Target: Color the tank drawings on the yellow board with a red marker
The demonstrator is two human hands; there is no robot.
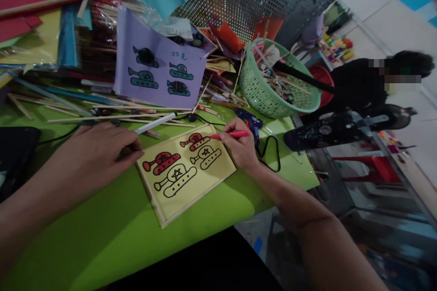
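Note:
A yellow board (191,191) with a wooden frame lies on the green table (102,236). It shows tank outlines, two filled in red and two blank. My right hand (241,148) is closed on a red marker (230,135), its tip at the upper red tank. My left hand (99,152) rests at the board's left corner, fingers curled round a white pen-like stick (155,123) that points up and right.
A purple sheet (157,70) with teal tanks leans behind the board among many wooden sticks. A green basket (273,84) of scraps stands at the right, a blue glue gun (249,122) beside it. A person in black sits beyond the table's right edge.

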